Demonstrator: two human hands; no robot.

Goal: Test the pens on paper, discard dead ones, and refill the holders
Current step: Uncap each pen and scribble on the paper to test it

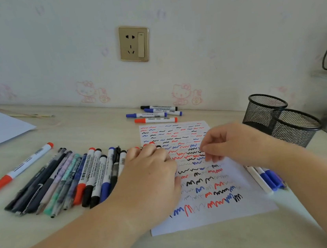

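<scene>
The left hand [150, 173] curls over the near-left row of pens [62, 179], seemingly gathering some. The right hand [228, 142] hovers above the scribbled paper [221, 215], fingers loosely curled, pinching nothing visible. Pens look light, stiff, rollable; grip mid-barrel.

Soft, even daylight fills the view; shadows under the forearms are faint. Wide-angle distortion bows the desk edge [33, 111] away from the wall socket [134, 43]; corners look slightly soft.
</scene>
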